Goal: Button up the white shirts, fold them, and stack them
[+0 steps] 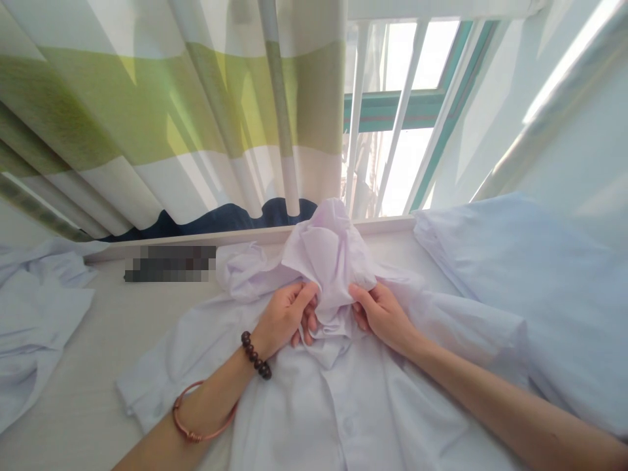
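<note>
A white button-up shirt lies spread on the pale surface in front of me, its button placket running toward me. The upper part of the shirt is bunched and lifted between my hands. My left hand pinches the cloth on the left, thumb on top. My right hand pinches it on the right in the same way. Folds of cloth hide some fingertips. A dark beaded bracelet and a copper-coloured bangle sit on my left wrist and forearm.
More white cloth lies at the left and a larger white folded pile at the right. A blurred-out dark object rests near the back ledge. Behind hang a white and green curtain and white bars before a window.
</note>
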`<state>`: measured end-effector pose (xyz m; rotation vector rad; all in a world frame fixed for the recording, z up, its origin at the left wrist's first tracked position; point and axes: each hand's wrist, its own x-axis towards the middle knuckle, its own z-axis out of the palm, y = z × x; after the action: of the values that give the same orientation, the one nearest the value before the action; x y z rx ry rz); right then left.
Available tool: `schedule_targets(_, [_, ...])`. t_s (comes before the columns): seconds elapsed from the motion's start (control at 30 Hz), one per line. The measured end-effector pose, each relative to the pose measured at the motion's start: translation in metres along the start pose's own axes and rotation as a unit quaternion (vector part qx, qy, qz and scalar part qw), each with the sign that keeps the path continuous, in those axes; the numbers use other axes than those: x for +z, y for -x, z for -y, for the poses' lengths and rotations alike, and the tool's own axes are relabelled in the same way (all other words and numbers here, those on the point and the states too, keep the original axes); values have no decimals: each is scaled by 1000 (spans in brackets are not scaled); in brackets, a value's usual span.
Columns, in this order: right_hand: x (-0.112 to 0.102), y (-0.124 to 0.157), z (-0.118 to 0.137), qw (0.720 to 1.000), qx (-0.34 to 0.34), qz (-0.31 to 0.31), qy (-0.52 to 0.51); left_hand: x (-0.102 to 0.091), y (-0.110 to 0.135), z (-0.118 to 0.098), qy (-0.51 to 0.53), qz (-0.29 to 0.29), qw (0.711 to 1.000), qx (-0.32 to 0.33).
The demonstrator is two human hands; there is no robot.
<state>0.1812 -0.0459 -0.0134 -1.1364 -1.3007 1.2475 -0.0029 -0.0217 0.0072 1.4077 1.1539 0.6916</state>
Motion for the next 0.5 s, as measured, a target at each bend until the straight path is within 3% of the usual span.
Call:
schedule_targets(0.13, [3,8,0,980,-94,104,139,1,-3,-3,-42,-51,997,-34])
schedule_targets(0.23, [4,10,3,971,-104,129,171,2,-4,-3,-128,-38,990,-46])
schedule_targets(0.3, [4,8,2,982,-77,98,139,0,-1,-3,-173,-38,984,-27])
schedule_targets(0.37, [2,2,1,997,-23,42,62,-5,1,-1,-220,-72,972,39])
schedule_targets(0.43, [-4,-6,1,999,29,-22,-36,-14,3,4,-299,-122,937,131])
schedule_targets(0.5, [-13,-16,3,989,53,-82,-115,-25,3,11,-388,-133,889,202])
